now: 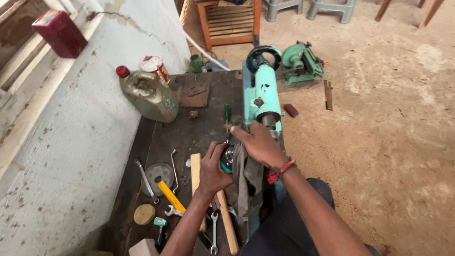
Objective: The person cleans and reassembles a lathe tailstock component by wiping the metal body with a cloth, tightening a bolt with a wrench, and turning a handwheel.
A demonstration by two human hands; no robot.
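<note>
The landmark is the green lathe (pixel 261 95) along the right edge of the dark bench (pixel 199 128).

Far left of the lathe, a red box (pixel 59 32) sits on the window ledge in the rough white wall (pixel 71 142). Nearer the lathe, a grimy jug (pixel 148 96) and a can (pixel 155 68) stand at the back of the bench. In front of these, left of the lathe's near end, lie a spanner (pixel 145 180), a metal disc (pixel 159 173), a yellow-handled tool (pixel 170 196) and a wooden stick (pixel 213 204).

At the lathe's near end, the left hand (pixel 213 170) is clenched around a round metal part (pixel 228 159). The right hand (pixel 258 144) lies over the top of that part, pressing a grey rag (pixel 244 175) against it; whether its fingers close underneath is hidden. By my judgement the step in hand is wiping or working the part at the spindle. The next move seems to call for a steady left grip while the right hand shifts the rag.

Right of the lathe, the sandy floor (pixel 379 118) holds a green machine (pixel 301 61) and a small block (pixel 290 110).
</note>
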